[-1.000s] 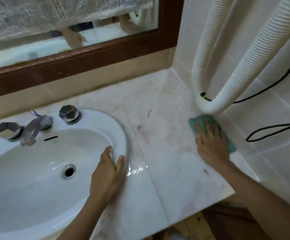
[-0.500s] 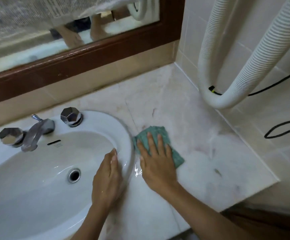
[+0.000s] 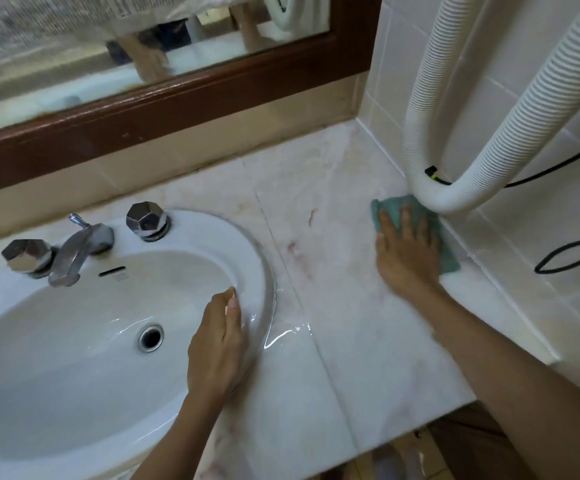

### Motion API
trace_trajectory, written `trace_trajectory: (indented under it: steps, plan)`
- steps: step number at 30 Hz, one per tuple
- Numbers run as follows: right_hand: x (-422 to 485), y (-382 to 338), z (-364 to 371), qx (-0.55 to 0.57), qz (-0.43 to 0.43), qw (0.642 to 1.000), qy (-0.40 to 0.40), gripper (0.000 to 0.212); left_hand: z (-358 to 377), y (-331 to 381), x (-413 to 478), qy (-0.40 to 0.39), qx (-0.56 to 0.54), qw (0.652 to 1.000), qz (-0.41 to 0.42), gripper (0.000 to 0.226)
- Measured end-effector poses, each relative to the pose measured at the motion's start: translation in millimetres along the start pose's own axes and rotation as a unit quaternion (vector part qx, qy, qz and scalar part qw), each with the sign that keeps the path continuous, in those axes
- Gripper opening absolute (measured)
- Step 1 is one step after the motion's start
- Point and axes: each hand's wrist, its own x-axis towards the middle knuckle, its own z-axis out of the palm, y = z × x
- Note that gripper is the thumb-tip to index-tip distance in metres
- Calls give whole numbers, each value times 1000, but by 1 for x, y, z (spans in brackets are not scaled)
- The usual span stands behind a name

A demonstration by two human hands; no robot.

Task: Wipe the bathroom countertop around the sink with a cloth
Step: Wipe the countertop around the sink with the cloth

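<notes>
- Cloth (image 3: 389,211), teal, lies on the countertop (image 3: 350,306) far right, just under the white hose (image 3: 448,199).
- Right hand (image 3: 408,252) presses it, fingers straight and spread.
- Left hand (image 3: 217,344) rests flat on the sink (image 3: 247,247) rim, holding nothing.

The sink (image 3: 247,258) sits in the countertop (image 3: 368,341) at my ten o'clock, with the faucet (image 3: 77,252) between two knobs (image 3: 146,220) on its far rim and the mirror (image 3: 143,46) behind at twelve. My left hand (image 3: 217,344) rests on the sink's right rim, at three o'clock from the drain (image 3: 150,337). At two o'clock my right hand (image 3: 408,254) lies flat on the cloth (image 3: 390,207), against the side wall, just below the hose (image 3: 454,199) bend.
</notes>
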Motion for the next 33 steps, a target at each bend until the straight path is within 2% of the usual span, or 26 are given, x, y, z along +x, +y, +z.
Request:
trace_trajectory:
  steps: [4,8,10,12,14,17,19,21,23,25,28,30,31,33]
  plan:
    - [-27,-66,10,43,-37,998,16,54,0,-3,3,4,-17,1000,-1,42]
    - [-151,-104,26,72,-183,980,6,55,-1,-4,2,20,-27,999,2,50]
    - [-207,-84,22,56,-284,957,-33,56,-1,-6,-2,28,-12,999,23,47]
    - [-220,-28,16,20,-336,941,-39,55,-3,-7,-5,29,2,999,38,42]
    - [-202,34,9,-9,-300,954,-14,52,-3,-6,-7,27,3,999,35,36]
    - [-140,94,4,-25,-167,985,-36,53,-1,-2,-8,23,17,999,23,34]
    - [-98,93,1,-35,-93,995,-31,57,-1,-1,-8,18,31,999,24,33]
    - [-70,65,-5,-17,-12,1000,-14,65,-2,0,-9,18,37,999,26,30]
    - [-65,24,-4,19,40,999,-4,62,-1,-1,-8,23,39,999,29,30]
    - [-93,-23,8,50,12,999,18,58,-1,-2,-8,29,39,998,39,31]
    - [-176,-67,19,64,-141,988,14,56,-1,-5,-11,48,23,995,80,33]
    - [-224,-46,18,57,-230,971,-10,58,-2,-14,-6,60,-4,994,91,33]
    - [-236,-20,16,56,-232,971,-21,59,-4,-19,-2,69,-28,994,79,31]
    - [-234,47,11,19,-172,985,-18,60,-7,-24,4,77,-75,993,39,27]
